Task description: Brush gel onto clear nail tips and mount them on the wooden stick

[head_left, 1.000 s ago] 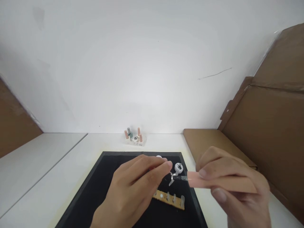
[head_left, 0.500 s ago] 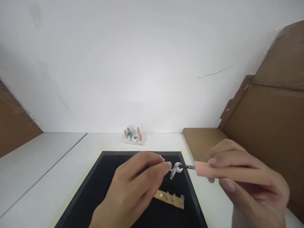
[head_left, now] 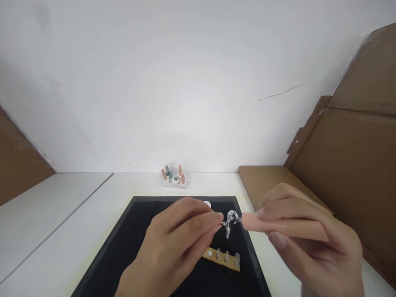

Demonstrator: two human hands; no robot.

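Right grip (head_left: 340, 251) clamped on the peach brush handle (head_left: 281, 226), left grip (head_left: 170, 241) pinching a small clear piece (head_left: 228, 229), both above the black tray (head_left: 130, 235).
A loose pinch or hard brush push could tip the piece onto the tray.

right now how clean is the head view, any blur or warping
Head view: even, soft light, brightest mid-wall; wide-angle stretch towards the edges, cardboard leaning outward; nail tip too small and smeared to read finely; bottles small, labels unreadable.
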